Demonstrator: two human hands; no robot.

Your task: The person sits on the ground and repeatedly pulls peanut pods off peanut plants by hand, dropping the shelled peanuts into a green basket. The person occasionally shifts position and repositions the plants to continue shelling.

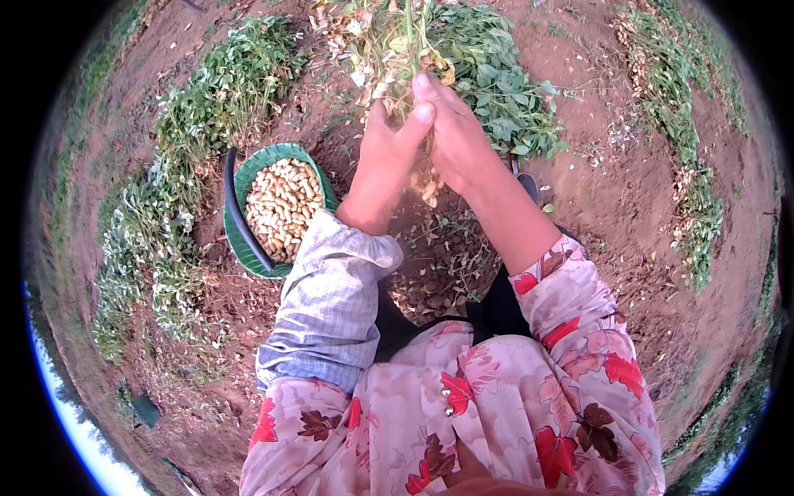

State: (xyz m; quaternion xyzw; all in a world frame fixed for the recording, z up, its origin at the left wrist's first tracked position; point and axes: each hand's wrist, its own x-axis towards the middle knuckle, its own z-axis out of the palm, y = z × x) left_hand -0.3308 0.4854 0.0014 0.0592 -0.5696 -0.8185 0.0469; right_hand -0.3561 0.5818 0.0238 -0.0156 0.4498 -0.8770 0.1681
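Observation:
Both of my hands are together around a bunch of pulled plants (406,46) with green stems and dry, yellowing leaves. My left hand (392,146) closes around the stems, its thumb against the other hand. My right hand (451,133) presses on the same bunch from the right side, fingers extended upward. Blurred pale bits (427,183) hang below the hands; I cannot tell whether they are pods or leaves. Beside my left forearm stands a green woven basket (239,242) with peanuts in their shells (282,204) inside and a black handle (239,211).
A row of uprooted leafy plants (186,142) lies along the left, another row (691,167) on the right. More green plants (496,80) lie just beyond my right hand. Reddish soil (602,204) with leaf litter lies around. A dark green object (146,410) rests at lower left.

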